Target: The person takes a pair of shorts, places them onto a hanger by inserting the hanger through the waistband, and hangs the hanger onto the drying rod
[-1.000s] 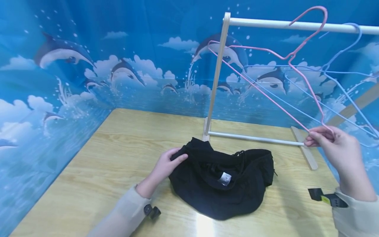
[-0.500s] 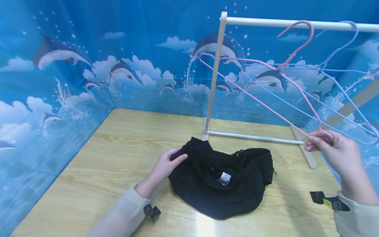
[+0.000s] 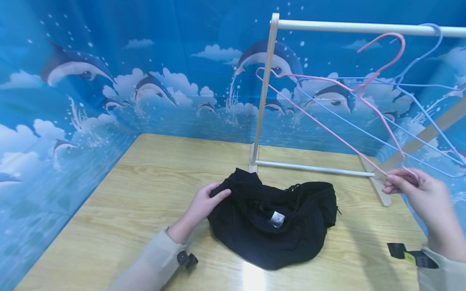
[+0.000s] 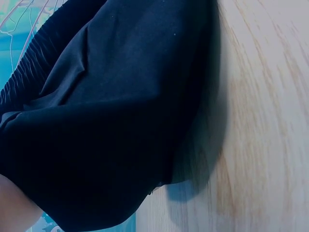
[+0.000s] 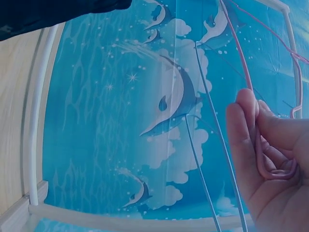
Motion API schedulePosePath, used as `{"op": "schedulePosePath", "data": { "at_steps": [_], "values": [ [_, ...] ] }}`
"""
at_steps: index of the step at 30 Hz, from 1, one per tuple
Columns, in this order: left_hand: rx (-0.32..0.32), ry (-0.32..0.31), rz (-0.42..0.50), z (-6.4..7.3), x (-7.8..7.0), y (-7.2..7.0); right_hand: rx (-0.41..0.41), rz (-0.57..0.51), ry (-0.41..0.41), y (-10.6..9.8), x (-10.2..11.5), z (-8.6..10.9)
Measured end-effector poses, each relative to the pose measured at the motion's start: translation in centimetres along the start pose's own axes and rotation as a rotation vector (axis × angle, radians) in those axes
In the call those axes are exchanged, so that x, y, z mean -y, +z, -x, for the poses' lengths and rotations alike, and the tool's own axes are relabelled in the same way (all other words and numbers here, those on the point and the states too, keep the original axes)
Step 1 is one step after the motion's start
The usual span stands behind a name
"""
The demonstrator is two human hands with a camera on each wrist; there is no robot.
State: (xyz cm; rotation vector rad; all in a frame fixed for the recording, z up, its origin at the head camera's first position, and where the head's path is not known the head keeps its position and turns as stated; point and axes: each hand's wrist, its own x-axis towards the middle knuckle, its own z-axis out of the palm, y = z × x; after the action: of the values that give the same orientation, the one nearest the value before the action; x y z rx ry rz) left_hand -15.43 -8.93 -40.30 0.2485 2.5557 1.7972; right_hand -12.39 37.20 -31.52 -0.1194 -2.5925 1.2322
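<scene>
Black shorts [image 3: 269, 246] with a gathered elastic waistband [image 4: 36, 55], a drawstring and a white label [image 3: 276, 219] lie bunched on the table. My left hand [image 3: 207, 202] grips their left edge, thumb on top; its other fingers are mostly hidden by the cloth. In my right hand [image 3: 418, 190] I hold a pink wire hanger [image 3: 327, 128] by one lower corner. It is raised over the table, tilted, its hook up at the upper right, apart from the shorts. The right wrist view shows the fingers [image 5: 241, 140] curled round the hanger's bent end.
A drying rack with a white top rail [image 3: 335, 26], a wooden post [image 3: 265, 93] and a low bar [image 3: 313, 167] stands at the back right. A blue hanger [image 3: 418, 60] hangs from its rail. A dolphin-print curtain [image 3: 164, 60] surrounds the wooden table [image 3: 145, 173].
My right hand has come down with the pink hanger, which first swung left and then back right. The left hand and the shorts stay put.
</scene>
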Motion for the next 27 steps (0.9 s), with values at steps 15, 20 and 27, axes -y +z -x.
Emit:
{"op": "schedulePosePath", "data": {
  "at_steps": [15,20,27],
  "values": [
    [0.001,-0.002,0.012,0.0,0.0,0.0,0.022,-0.101,0.02,-1.0,-2.2,1.1],
    [0.012,0.005,0.013,0.0,0.1,0.0,0.045,-0.183,-0.002,-1.3,-3.0,1.3],
    [0.012,0.008,0.015,0.0,0.3,0.1,0.06,-0.256,-0.042,-1.6,-4.1,1.6]
  ]
}}
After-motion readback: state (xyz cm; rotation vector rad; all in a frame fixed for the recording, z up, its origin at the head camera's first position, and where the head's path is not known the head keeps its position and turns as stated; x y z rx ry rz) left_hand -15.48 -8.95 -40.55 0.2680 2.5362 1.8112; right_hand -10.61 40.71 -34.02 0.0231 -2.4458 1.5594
